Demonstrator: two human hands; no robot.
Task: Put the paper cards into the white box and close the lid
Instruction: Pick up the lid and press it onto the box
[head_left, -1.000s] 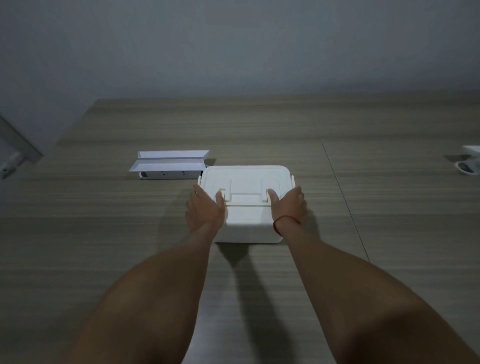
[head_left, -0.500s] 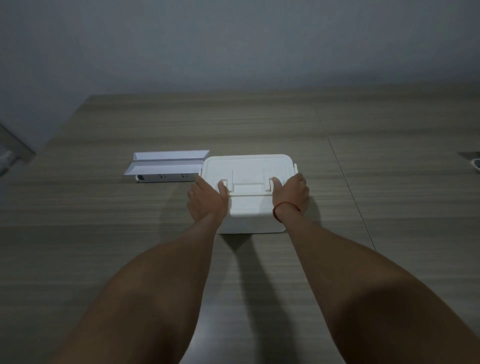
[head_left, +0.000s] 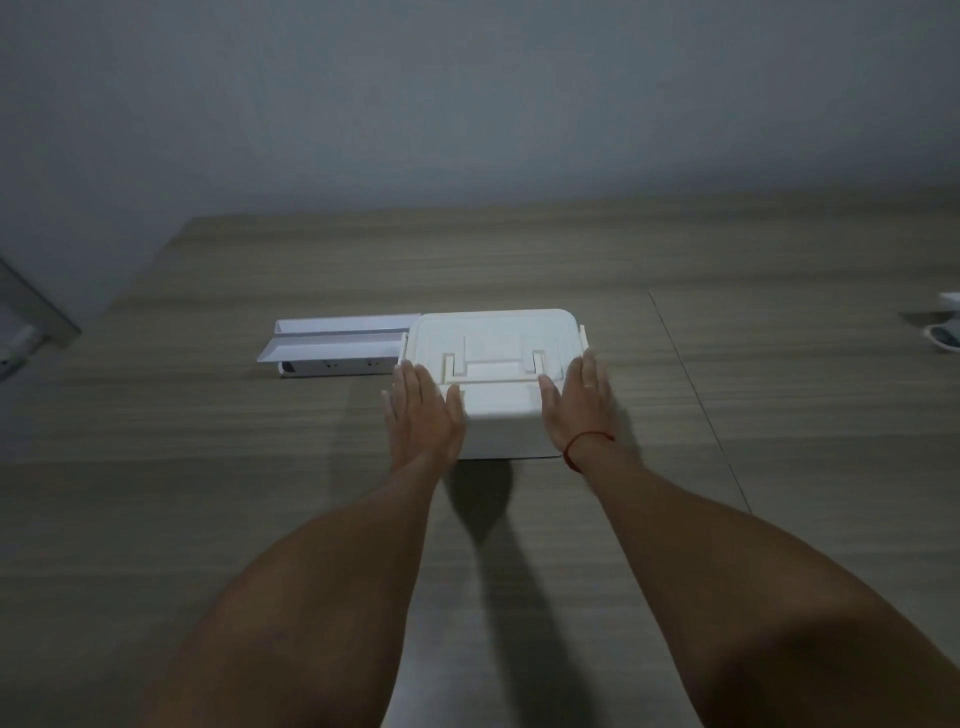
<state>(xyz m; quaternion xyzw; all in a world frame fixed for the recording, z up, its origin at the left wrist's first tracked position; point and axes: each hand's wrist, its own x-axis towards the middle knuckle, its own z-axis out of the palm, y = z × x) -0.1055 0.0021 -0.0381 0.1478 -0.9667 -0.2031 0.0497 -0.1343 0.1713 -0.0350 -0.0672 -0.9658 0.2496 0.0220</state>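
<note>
Now flanking white box (head_left: 501, 421) on worktop (head_left: 208, 493), left hand (head_left: 422, 410) and right hand (head_left: 576, 405) flat, fingers apart, clamping nothing; likely light, rigid, slick plastic, best gripped by side walls.

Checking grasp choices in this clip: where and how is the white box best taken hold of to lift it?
Probably by its two short side walls, one hand from each side, as the left hand and right hand already flank it. The white box is wide with smooth upright walls, and the closed lid has a flat, folded handle that offers little to grip from above.
</note>
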